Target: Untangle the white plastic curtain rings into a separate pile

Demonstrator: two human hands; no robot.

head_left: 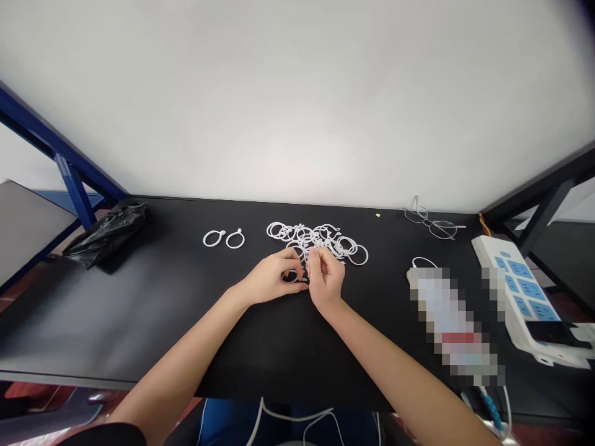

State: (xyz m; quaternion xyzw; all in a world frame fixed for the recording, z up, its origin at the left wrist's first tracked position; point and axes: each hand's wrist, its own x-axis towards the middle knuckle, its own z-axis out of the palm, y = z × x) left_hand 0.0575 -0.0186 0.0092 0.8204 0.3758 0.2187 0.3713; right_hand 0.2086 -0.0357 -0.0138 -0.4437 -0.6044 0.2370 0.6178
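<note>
Both of my hands meet at the middle of a black table. My left hand has its fingers curled round a white plastic ring. My right hand pinches the same ring from the right side. Just behind the hands lies a loose pile of white rings. Two more white rings lie side by side, apart from the pile, to the left.
A crumpled black plastic bag sits at the table's far left. Wire-rimmed glasses lie at the back right. A white power strip and a blurred-out object take up the right side. A white wall stands behind the table.
</note>
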